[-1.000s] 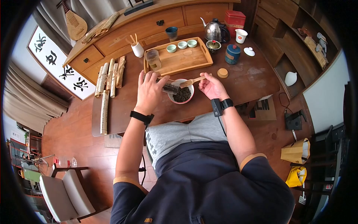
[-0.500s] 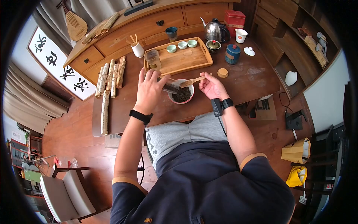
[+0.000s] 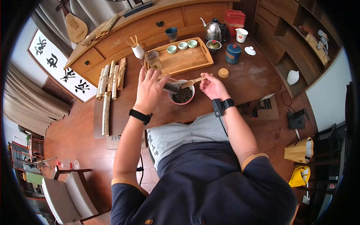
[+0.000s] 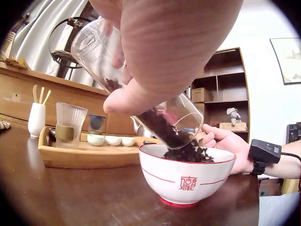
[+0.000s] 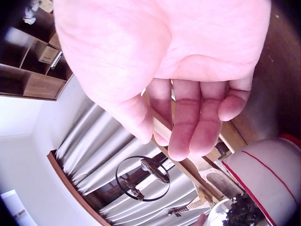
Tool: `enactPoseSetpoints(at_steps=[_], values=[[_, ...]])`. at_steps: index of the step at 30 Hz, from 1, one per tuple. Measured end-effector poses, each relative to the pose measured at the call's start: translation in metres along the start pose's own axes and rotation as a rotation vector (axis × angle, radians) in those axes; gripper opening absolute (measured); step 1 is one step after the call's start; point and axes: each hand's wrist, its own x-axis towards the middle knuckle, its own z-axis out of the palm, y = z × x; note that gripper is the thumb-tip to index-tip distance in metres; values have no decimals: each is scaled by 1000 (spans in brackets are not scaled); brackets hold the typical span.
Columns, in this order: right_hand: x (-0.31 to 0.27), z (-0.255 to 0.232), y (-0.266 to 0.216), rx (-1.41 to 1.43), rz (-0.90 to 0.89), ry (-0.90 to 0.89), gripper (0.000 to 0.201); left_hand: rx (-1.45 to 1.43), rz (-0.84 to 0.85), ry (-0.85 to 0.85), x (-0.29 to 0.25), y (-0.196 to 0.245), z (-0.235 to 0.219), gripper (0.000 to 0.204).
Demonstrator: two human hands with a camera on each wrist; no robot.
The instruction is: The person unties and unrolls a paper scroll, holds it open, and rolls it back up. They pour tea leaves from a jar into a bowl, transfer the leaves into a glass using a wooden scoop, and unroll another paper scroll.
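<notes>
My left hand [image 3: 148, 90] grips a clear glass jar [image 4: 89, 49], tilted mouth-down over a white bowl [image 4: 188, 181] with a red rim. Dark tea leaves [image 4: 162, 126] lie along the inside of the jar and spill from its mouth onto the heap in the bowl. Between thumb and fingers, my right hand [image 3: 214, 87] pinches the handle of a wooden tea scoop [image 3: 192, 82]. The scoop's broad end reaches in over the bowl, right at the jar's mouth. In the right wrist view, my palm and fingers hide most of the scoop.
Beyond the bowl stands a wooden tray [image 3: 183, 66] with small green cups [image 3: 182, 45] and a glass cup [image 3: 153, 60]. A round wooden lid [image 3: 223, 72], blue canister [image 3: 233, 54] and kettle [image 3: 215, 30] are to the right. Bamboo scrolls [image 3: 111, 80] lie left.
Both hands keep nearly the same place over the bowl. The dark leaves inside the jar look fewer in the head view, which has shifted slightly.
</notes>
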Motion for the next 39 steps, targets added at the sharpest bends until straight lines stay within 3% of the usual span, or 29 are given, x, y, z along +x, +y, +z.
enactPoseSetpoints(at_steps=[14, 29, 39], values=[[-14, 4, -6, -43, -73, -30, 22, 35, 23, -60, 6, -4, -4, 33], [-22, 49, -10, -190, -86, -126, 26, 76, 65, -15, 16, 1, -7, 35], [-19, 61, -3, -273, -48, -166, 37, 19, -66, -16, 14, 3, -2, 41]])
